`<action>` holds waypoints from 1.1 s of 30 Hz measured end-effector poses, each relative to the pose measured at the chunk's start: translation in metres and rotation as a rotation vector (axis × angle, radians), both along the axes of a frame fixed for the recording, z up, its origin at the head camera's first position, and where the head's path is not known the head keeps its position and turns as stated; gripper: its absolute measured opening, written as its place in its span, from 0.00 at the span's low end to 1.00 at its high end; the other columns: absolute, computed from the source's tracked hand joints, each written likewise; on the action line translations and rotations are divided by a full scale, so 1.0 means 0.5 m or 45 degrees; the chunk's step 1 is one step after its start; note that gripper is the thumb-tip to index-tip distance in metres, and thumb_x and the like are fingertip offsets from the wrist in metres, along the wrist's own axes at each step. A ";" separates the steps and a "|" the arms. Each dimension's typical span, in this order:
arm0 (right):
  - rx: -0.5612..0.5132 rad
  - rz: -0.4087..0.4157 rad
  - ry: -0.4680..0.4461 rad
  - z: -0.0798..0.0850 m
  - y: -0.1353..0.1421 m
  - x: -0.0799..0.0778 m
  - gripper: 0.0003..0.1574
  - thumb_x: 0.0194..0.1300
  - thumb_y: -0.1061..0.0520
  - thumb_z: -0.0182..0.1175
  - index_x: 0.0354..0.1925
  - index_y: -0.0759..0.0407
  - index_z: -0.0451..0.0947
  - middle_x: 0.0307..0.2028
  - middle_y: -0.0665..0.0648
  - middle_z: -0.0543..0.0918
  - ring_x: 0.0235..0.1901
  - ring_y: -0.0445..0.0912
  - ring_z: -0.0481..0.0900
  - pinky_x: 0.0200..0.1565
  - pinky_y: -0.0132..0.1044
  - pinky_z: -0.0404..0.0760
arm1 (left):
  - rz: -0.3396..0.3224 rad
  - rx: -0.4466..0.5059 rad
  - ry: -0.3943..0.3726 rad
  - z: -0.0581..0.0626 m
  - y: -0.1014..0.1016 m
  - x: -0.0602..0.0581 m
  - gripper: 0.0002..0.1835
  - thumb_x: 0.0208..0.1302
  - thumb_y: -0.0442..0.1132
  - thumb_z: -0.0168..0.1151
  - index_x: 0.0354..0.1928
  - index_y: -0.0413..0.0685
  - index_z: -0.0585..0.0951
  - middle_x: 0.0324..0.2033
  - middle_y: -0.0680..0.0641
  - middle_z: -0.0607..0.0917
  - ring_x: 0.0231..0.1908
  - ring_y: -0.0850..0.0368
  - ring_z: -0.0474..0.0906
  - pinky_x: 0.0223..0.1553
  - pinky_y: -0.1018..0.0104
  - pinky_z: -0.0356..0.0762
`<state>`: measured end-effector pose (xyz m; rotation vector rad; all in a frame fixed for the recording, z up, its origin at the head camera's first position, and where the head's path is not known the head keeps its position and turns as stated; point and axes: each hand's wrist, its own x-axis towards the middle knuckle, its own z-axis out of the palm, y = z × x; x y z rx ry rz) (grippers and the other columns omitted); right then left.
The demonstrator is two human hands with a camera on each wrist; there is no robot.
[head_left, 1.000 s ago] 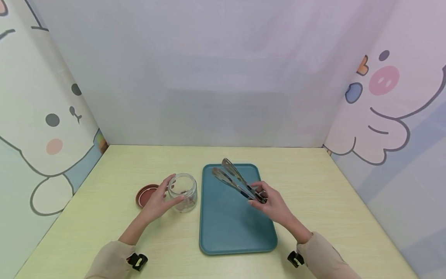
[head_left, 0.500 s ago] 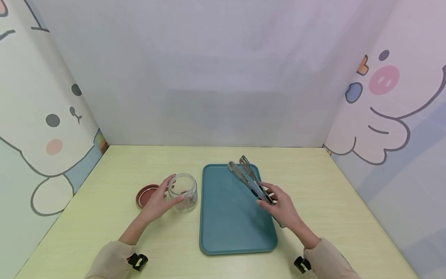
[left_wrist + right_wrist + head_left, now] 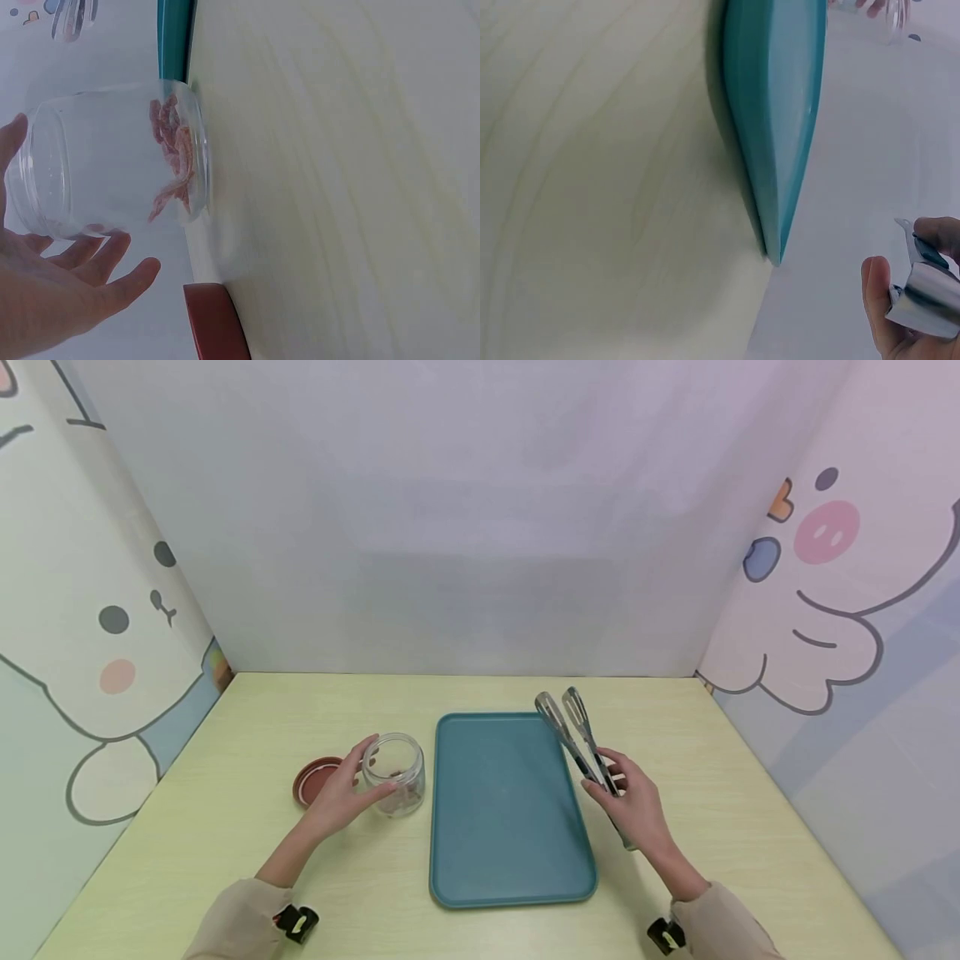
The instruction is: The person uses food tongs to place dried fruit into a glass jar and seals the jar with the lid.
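Note:
My left hand (image 3: 341, 796) holds a clear glass jar (image 3: 406, 797) near its rim, thumb on one side and fingers on the other. The jar stands upright and uncovered on the table. In the left wrist view, several reddish-brown dried strips (image 3: 177, 154) lie at its bottom. My right hand (image 3: 632, 802) grips metal tongs (image 3: 573, 745) above the right edge of the teal tray (image 3: 510, 827). Their two slotted ends point away and stand slightly apart, with nothing between them. The right wrist view shows the tongs' metal back end (image 3: 928, 300) in the palm.
A reddish-brown round lid (image 3: 313, 781) lies left of the jar, partly behind my left hand. The pale wooden table (image 3: 360, 893) is bounded by a grey back panel (image 3: 480, 610) and side panels with cartoon animals.
My right hand has carried the tongs rightward, from above the tray to its right edge, and their ends now point more straight away. The left hand and jar have stayed put.

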<state>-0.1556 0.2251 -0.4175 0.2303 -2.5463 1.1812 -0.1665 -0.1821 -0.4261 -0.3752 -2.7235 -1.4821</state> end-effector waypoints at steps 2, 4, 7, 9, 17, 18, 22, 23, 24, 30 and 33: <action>0.008 -0.025 0.001 -0.002 0.008 0.001 0.30 0.52 0.54 0.64 0.54 0.58 0.69 0.32 0.58 0.75 0.25 0.46 0.75 0.21 0.33 0.73 | 0.004 0.003 -0.004 -0.001 0.000 0.000 0.43 0.52 0.52 0.63 0.66 0.47 0.53 0.59 0.38 0.61 0.58 0.41 0.58 0.52 0.44 0.60; 0.018 -0.052 0.002 -0.004 0.015 0.003 0.30 0.52 0.54 0.64 0.53 0.59 0.69 0.33 0.59 0.76 0.26 0.47 0.75 0.22 0.33 0.74 | 0.003 0.001 -0.005 -0.001 0.001 0.000 0.44 0.52 0.53 0.63 0.66 0.47 0.53 0.59 0.38 0.61 0.58 0.41 0.58 0.52 0.44 0.60; 0.037 -0.091 0.000 -0.007 0.025 0.004 0.29 0.52 0.54 0.65 0.53 0.59 0.70 0.33 0.59 0.76 0.26 0.48 0.76 0.23 0.33 0.74 | 0.001 0.002 -0.006 0.001 0.001 0.001 0.44 0.52 0.52 0.62 0.66 0.46 0.53 0.59 0.37 0.61 0.58 0.41 0.57 0.52 0.44 0.60; 0.047 -0.114 0.001 -0.009 0.030 0.005 0.29 0.52 0.54 0.65 0.52 0.59 0.70 0.33 0.60 0.77 0.27 0.48 0.75 0.23 0.34 0.74 | -0.001 0.006 -0.008 0.000 0.001 0.002 0.44 0.52 0.52 0.62 0.66 0.47 0.52 0.59 0.37 0.61 0.58 0.41 0.57 0.52 0.44 0.60; 0.067 -0.156 -0.018 -0.020 0.047 0.011 0.29 0.52 0.55 0.65 0.51 0.63 0.70 0.34 0.61 0.76 0.27 0.48 0.73 0.25 0.36 0.72 | -0.008 0.022 0.006 -0.001 0.000 0.000 0.43 0.52 0.52 0.63 0.66 0.47 0.53 0.59 0.37 0.61 0.58 0.42 0.57 0.52 0.44 0.60; 0.068 -0.162 -0.032 -0.022 0.050 0.011 0.29 0.52 0.55 0.65 0.51 0.63 0.70 0.34 0.61 0.76 0.27 0.48 0.73 0.25 0.36 0.72 | -0.008 0.022 0.005 -0.001 0.000 0.001 0.43 0.52 0.52 0.63 0.66 0.47 0.53 0.59 0.37 0.61 0.58 0.41 0.57 0.52 0.44 0.60; 0.073 -0.184 -0.093 -0.033 0.063 0.011 0.30 0.52 0.54 0.64 0.52 0.63 0.69 0.34 0.62 0.76 0.27 0.48 0.74 0.23 0.35 0.72 | -0.005 0.024 0.008 -0.002 0.000 0.000 0.43 0.52 0.51 0.63 0.65 0.47 0.53 0.59 0.37 0.62 0.58 0.42 0.58 0.52 0.44 0.60; 0.075 -0.187 -0.105 -0.035 0.067 0.011 0.30 0.53 0.53 0.64 0.52 0.63 0.69 0.34 0.62 0.76 0.27 0.49 0.75 0.23 0.35 0.72 | -0.004 0.024 0.011 -0.002 0.000 0.000 0.43 0.52 0.51 0.63 0.65 0.47 0.53 0.59 0.37 0.62 0.57 0.42 0.58 0.52 0.44 0.60; 0.076 -0.191 -0.114 -0.038 0.070 0.010 0.30 0.53 0.53 0.64 0.52 0.63 0.68 0.34 0.62 0.76 0.27 0.49 0.75 0.24 0.35 0.72 | -0.003 0.023 0.013 -0.002 0.000 -0.001 0.43 0.52 0.51 0.63 0.65 0.47 0.53 0.59 0.37 0.62 0.57 0.42 0.58 0.52 0.44 0.60; 0.103 -0.205 -0.160 -0.050 0.089 0.007 0.30 0.53 0.53 0.63 0.52 0.63 0.68 0.34 0.63 0.76 0.26 0.48 0.74 0.23 0.36 0.71 | -0.002 0.024 0.012 0.000 -0.001 0.000 0.43 0.52 0.51 0.63 0.65 0.47 0.53 0.59 0.37 0.62 0.57 0.42 0.58 0.52 0.44 0.60; 0.131 -0.208 -0.181 -0.051 0.094 0.005 0.31 0.54 0.53 0.63 0.53 0.64 0.67 0.35 0.64 0.75 0.25 0.48 0.73 0.22 0.36 0.70 | 0.000 0.026 0.005 0.001 0.000 0.000 0.43 0.52 0.51 0.63 0.65 0.47 0.53 0.59 0.37 0.62 0.57 0.41 0.58 0.52 0.44 0.60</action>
